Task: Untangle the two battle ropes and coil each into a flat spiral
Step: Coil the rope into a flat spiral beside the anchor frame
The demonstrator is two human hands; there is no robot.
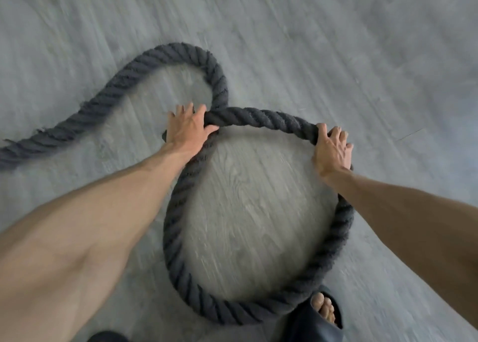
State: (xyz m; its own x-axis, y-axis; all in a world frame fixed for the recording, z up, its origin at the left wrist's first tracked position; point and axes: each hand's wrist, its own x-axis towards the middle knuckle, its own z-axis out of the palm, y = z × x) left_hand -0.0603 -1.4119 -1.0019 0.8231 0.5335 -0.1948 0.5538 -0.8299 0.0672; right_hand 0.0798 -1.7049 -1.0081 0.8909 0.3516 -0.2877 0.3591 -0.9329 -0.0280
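One thick dark grey battle rope (178, 217) lies on the floor and forms a wide ring in front of me. At the ring's top left the rope crosses itself, bends into a smaller arc (181, 50) and trails off toward the left edge. My left hand (187, 129) presses on the crossing point, fingers wrapped over the rope. At the ring's upper right, my right hand (332, 149) grips the rope. Only this one rope is in view. The picture is blurred by motion.
The floor (362, 57) is grey wood-look planks, bare all around the rope. My right foot in a dark open-toed slipper (323, 313) touches the ring's lower right edge. A second dark slipper tip (108, 336) shows at the bottom edge.
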